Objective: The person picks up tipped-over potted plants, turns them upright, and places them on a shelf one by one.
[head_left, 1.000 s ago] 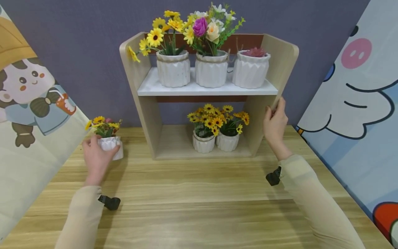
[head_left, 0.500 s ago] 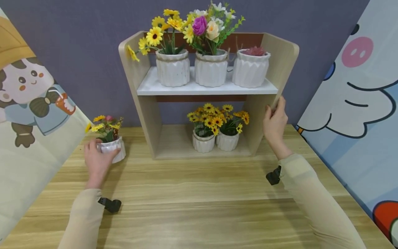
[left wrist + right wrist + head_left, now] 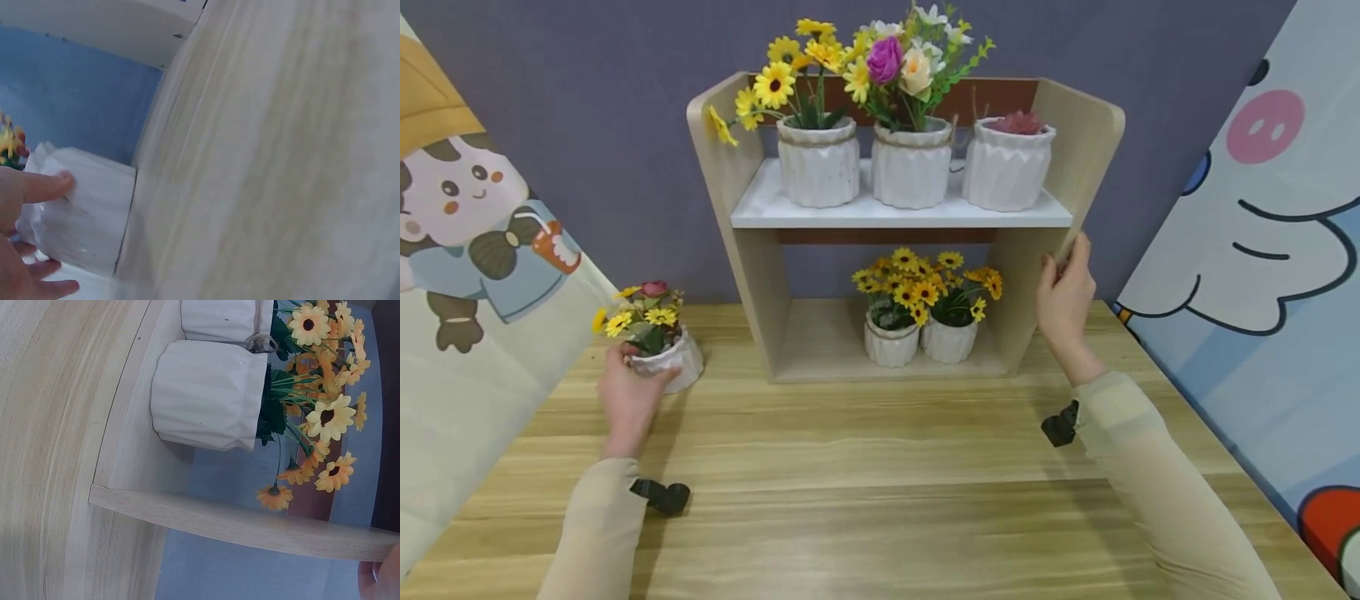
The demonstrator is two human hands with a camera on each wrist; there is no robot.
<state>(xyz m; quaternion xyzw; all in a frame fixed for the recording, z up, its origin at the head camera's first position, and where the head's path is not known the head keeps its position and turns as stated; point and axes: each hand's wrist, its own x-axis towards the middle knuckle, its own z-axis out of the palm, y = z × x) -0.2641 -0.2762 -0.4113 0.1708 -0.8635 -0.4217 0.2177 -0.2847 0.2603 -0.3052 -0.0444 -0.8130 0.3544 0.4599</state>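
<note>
My left hand (image 3: 631,400) grips a small white flowerpot (image 3: 679,364) on the table, left of the shelf. Yellow and dark pink flowers (image 3: 647,317) grow from it, and the pot leans toward the left. In the left wrist view the thumb lies along the white pot (image 3: 87,206), with the other fingers below it. My right hand (image 3: 1066,292) holds the right side panel of the two-tier wooden shelf (image 3: 1093,142). Only a bit of that hand (image 3: 381,575) shows at the panel's edge in the right wrist view.
On the white upper board (image 3: 902,218) stand a yellow daisy pot (image 3: 818,167), a mixed bouquet pot (image 3: 912,171) and a red succulent pot (image 3: 1007,171). Two yellow flower pots, one left (image 3: 891,346) and one right (image 3: 950,342), share the lower level. Cartoon cloths flank the table (image 3: 850,500).
The left hand has tilted and turned the flowerpot; it has come slightly nearer, and its flowers now lean left. My right hand keeps its place on the shelf.
</note>
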